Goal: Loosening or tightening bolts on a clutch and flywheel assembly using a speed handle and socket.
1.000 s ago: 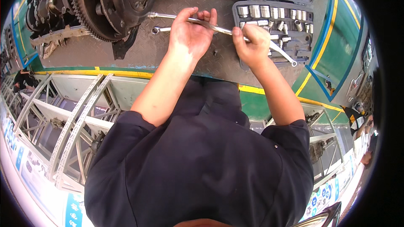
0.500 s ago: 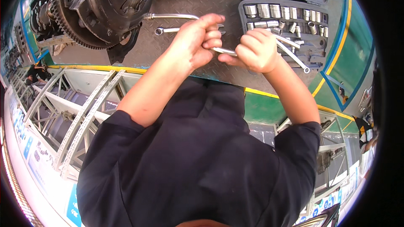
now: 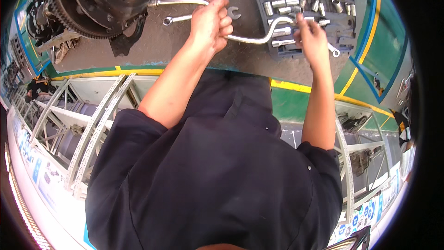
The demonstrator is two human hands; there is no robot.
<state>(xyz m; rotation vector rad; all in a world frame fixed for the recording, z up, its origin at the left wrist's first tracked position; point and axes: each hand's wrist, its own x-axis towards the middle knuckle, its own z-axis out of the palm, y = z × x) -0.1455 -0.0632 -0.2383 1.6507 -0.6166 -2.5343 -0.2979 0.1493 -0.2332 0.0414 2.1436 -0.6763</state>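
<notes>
the left hand (image 3: 210, 25) grips a bent steel bar (image 3: 259, 37), fingers (image 3: 225, 21) curled tight around it, over the grey surface (image 3: 185, 46). the right hand (image 3: 313, 37) pinches the bar's far end above the socket tray (image 3: 340, 23). a wrench (image 3: 178, 18) lies beside the left hand.

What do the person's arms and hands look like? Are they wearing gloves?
No gloves. Both the left hand and the right hand are bare, with no rings or watch showing. The forearms are bare too. A dark navy work shirt has short sleeves ending near the elbows.
</notes>
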